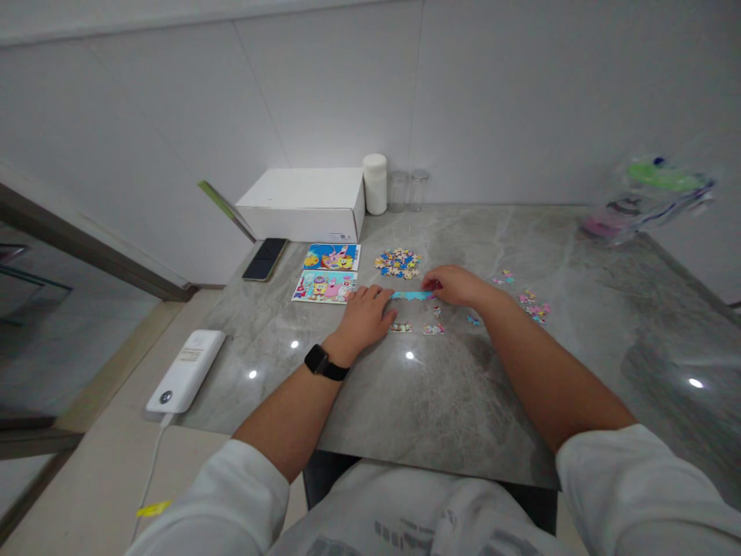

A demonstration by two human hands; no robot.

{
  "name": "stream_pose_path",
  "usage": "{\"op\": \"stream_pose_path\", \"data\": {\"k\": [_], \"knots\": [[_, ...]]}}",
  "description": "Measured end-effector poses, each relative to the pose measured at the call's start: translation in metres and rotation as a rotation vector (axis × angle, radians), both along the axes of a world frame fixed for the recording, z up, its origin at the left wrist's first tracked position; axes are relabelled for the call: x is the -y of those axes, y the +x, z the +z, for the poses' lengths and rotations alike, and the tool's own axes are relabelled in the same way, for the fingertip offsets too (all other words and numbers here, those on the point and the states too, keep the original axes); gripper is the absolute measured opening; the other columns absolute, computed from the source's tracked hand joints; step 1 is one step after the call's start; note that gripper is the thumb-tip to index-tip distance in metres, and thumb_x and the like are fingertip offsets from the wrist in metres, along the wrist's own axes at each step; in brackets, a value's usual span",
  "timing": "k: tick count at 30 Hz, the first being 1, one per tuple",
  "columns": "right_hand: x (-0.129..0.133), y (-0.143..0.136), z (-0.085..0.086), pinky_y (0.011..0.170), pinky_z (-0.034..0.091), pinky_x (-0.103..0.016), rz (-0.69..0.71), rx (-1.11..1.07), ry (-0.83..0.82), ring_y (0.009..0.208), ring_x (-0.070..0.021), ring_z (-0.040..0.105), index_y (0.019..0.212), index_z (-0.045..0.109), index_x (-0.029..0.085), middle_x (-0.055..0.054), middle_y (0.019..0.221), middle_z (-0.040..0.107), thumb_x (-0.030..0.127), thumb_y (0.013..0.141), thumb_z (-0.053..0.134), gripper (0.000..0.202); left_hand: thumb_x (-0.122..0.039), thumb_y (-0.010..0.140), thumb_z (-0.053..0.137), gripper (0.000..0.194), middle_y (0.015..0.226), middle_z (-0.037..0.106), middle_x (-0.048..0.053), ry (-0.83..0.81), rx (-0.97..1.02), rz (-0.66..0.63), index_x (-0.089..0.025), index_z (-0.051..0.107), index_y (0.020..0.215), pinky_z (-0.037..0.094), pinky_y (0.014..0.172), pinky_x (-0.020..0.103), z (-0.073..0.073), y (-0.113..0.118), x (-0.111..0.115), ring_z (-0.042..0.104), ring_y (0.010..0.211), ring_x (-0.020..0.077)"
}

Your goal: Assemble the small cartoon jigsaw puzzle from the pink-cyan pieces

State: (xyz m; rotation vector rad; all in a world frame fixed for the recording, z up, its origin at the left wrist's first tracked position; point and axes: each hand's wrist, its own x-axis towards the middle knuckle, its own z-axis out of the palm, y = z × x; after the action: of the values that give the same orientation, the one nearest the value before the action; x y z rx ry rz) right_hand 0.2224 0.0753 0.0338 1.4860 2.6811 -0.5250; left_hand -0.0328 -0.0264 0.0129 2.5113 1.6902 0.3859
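Observation:
A blue strip of joined puzzle pieces lies on the grey table between my hands. My left hand rests with fingers apart at the strip's left end, beside a colourful cartoon card. At the strip's right end, my right hand has its fingers pinched on a small reddish piece, partly hidden by them. Two small joined sections, one on the left and one on the right, lie nearer me. A single piece is just above them. A pile of loose pieces sits behind the strip.
Loose pieces lie right of my right forearm. A blue cartoon card, a phone, a white box, a white bottle and two glasses stand or lie behind. A plastic bag is at right, a white power bank at left.

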Motion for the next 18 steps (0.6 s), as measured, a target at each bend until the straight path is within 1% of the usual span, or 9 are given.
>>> {"op": "stream_pose_path", "data": {"k": [2,5,9,11,14,16,18], "knots": [[-0.001,0.003,0.001,0.085,0.051,-0.026,-0.031,0.009,0.021,0.096,-0.0204,0.074,0.112,0.081,0.02,-0.007,0.109,0.082,0.007,0.087,0.066,0.033,-0.041,0.102,0.06,0.043,0.134,0.067,0.012,-0.003,0.005,0.001,-0.025,0.062,0.142,0.044,0.104,0.048,0.0,0.0,0.0,0.058,0.121,0.0316],[-0.003,0.007,0.0,0.087,0.05,-0.026,-0.062,0.047,0.057,0.1,-0.0213,0.074,0.113,0.081,0.018,-0.009,0.112,0.082,0.01,0.09,0.064,0.03,-0.04,0.103,0.059,0.041,0.133,0.067,0.012,0.001,0.015,0.003,-0.024,0.062,0.141,0.045,0.105,0.049,-0.001,-0.001,-0.001,0.059,0.121,0.0314],[-0.002,0.007,-0.004,0.084,0.05,-0.027,-0.064,0.085,0.031,0.097,-0.0217,0.074,0.111,0.082,0.019,-0.008,0.109,0.082,0.014,0.09,0.067,0.026,-0.035,0.103,0.056,0.038,0.135,0.066,0.012,0.017,0.046,0.01,-0.023,0.063,0.139,0.046,0.105,0.048,0.002,-0.005,-0.003,0.059,0.123,0.0303],[-0.001,0.004,-0.005,0.083,0.05,-0.027,-0.067,0.084,0.026,0.095,-0.0217,0.074,0.109,0.083,0.021,-0.007,0.106,0.082,0.014,0.089,0.068,0.026,-0.026,0.102,0.054,0.037,0.135,0.066,0.011,0.033,0.051,0.051,-0.023,0.063,0.138,0.047,0.105,0.048,0.006,-0.009,-0.005,0.059,0.123,0.0298],[0.0,0.002,-0.007,0.083,0.051,-0.027,-0.065,0.064,0.033,0.093,-0.0215,0.074,0.106,0.084,0.023,-0.006,0.103,0.082,0.014,0.088,0.068,0.026,-0.012,0.098,0.05,0.041,0.132,0.068,0.011,0.045,0.033,0.142,-0.022,0.066,0.135,0.047,0.104,0.048,0.008,-0.016,-0.01,0.06,0.123,0.0295],[-0.001,0.002,-0.007,0.082,0.051,-0.027,-0.06,0.056,0.034,0.093,-0.0212,0.074,0.106,0.084,0.023,-0.006,0.104,0.082,0.013,0.087,0.068,0.026,-0.01,0.097,0.049,0.041,0.13,0.069,0.011,0.035,0.02,0.172,-0.023,0.07,0.13,0.047,0.104,0.048,0.008,-0.02,-0.013,0.06,0.122,0.0296],[-0.001,0.003,-0.007,0.082,0.05,-0.027,-0.06,0.054,0.039,0.092,-0.0208,0.074,0.106,0.084,0.023,-0.006,0.104,0.082,0.012,0.088,0.067,0.027,-0.014,0.1,0.05,0.035,0.127,0.07,0.011,0.017,0.01,0.171,-0.024,0.073,0.125,0.048,0.102,0.048,0.006,-0.021,-0.016,0.061,0.12,0.0297]]}}
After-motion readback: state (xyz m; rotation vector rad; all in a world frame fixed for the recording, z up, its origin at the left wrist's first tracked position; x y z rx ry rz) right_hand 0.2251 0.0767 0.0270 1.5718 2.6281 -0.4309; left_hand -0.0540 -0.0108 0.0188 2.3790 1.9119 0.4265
